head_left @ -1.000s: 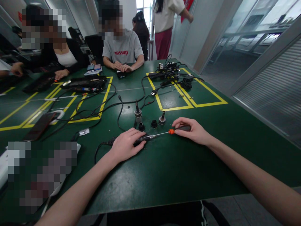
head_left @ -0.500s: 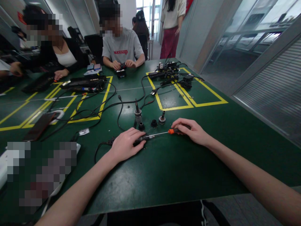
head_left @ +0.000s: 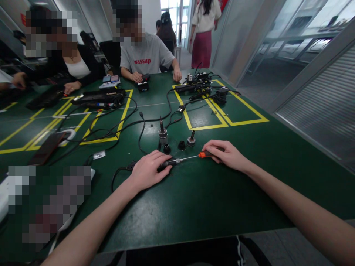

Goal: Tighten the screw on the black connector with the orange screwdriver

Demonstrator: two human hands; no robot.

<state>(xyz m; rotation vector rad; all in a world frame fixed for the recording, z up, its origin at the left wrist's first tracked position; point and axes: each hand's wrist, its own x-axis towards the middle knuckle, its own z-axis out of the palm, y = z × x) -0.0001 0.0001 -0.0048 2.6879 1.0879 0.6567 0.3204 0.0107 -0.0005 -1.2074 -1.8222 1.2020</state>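
The left hand (head_left: 148, 170) lies palm down at the centre of the frame on the green table (head_left: 194, 199). Its fingers are curled around a small dark connector part (head_left: 165, 163), pressing it to the table surface. A thin black cable (head_left: 119, 171) leaves the hand toward the left.

The right hand (head_left: 226, 154), right of centre, is closed around the dark handle of a screwdriver (head_left: 194, 157). The orange collar of the handle shows just beyond the fingertips. The metal shaft runs leftward, nearly level with the table, and its tip meets the connector part under the left hand.

Just above the shaft stand four small parts, apart from both hands: a tall cylindrical metal connector (head_left: 162, 133), a black ring (head_left: 166, 149), a black cap (head_left: 181, 145) and a short metal fitting (head_left: 191, 139).

Yellow tape outlines (head_left: 246, 122) mark rectangles on the table. A tangle of black cables (head_left: 111, 127) crosses the left centre. A dark phone (head_left: 46, 148) lies at the left edge. A cluster of adapters and cables (head_left: 202, 87) occupies the upper centre.

At the far side of the table, a person in a grey T-shirt (head_left: 146, 57) and a person in a black jacket (head_left: 69, 66) are seated. A third person in a red skirt (head_left: 203, 40) stands in the upper background.
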